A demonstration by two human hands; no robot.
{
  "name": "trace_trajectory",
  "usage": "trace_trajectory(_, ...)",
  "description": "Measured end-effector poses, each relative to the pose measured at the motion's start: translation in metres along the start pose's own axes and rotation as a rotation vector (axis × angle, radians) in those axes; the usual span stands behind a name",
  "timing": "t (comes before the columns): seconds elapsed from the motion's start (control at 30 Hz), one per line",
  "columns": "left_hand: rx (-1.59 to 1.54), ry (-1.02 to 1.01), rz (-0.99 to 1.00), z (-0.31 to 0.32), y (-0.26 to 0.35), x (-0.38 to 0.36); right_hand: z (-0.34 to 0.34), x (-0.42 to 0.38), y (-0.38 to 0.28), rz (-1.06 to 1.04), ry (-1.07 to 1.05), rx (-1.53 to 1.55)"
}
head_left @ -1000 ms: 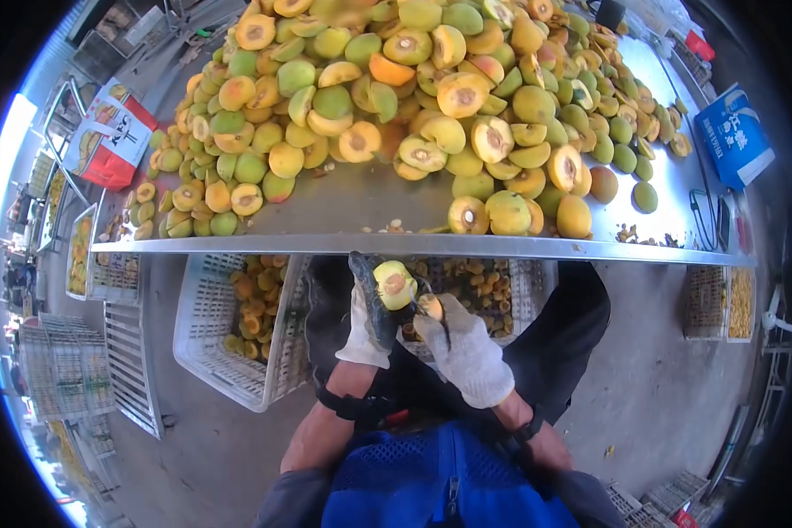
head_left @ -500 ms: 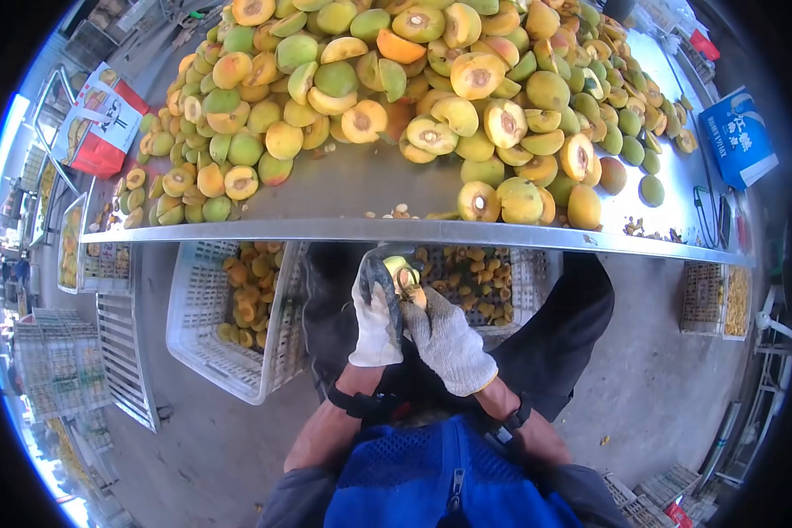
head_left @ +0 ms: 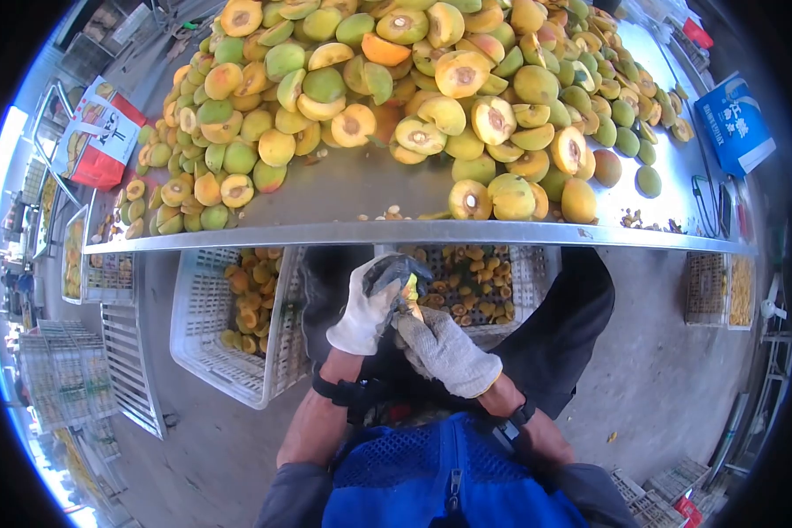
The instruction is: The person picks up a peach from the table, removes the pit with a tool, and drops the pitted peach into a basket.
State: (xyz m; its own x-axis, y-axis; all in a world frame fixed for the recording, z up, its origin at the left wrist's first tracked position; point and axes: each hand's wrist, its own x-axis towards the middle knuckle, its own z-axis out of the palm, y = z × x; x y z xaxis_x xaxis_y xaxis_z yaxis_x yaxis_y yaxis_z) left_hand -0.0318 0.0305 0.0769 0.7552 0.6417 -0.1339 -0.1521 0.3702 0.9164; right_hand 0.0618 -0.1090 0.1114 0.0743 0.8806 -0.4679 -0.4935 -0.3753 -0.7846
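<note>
My left hand (head_left: 374,297), in a white glove with dark fingers, is closed around a piece of yellow-green fruit (head_left: 411,289) just below the table's front edge. My right hand (head_left: 440,346), in a grey knit glove, is closed right beside it. Its fingertips meet the lower end of the fruit; whether they hold a small tool is too hidden to tell. Above both hands, a large heap of halved and whole yellow-green fruits (head_left: 462,74) lies on the metal table (head_left: 343,189).
Beneath the table, white crates (head_left: 268,352) hold fruit on both sides of my hands. A red and white bag (head_left: 99,141) lies at the left, a blue box (head_left: 735,125) at the right. Another crate (head_left: 708,290) stands at the lower right.
My left hand has tilted and shifted slightly left, turning the fruit so that less of it shows. My right hand has moved slightly down. The whole view has shifted a little.
</note>
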Motion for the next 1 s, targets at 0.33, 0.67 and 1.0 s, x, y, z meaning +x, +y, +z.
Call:
trace_trajectory(0.33, -0.021, -0.024, 0.057, 0.003, -0.003, -0.005, 0.007, -0.012, -0.023, 0.072, -0.047, 0.02)
trace_trajectory(0.67, 0.136, 0.077, -0.001, 0.01, 0.005, -0.013, 0.013, -0.017, -0.011, 0.03, -0.026, 0.047)
trace_trajectory(1.0, 0.133, 0.023, 0.064, 0.022, 0.028, -0.016, 0.021, -0.024, -0.022, -0.055, -0.033, 0.017)
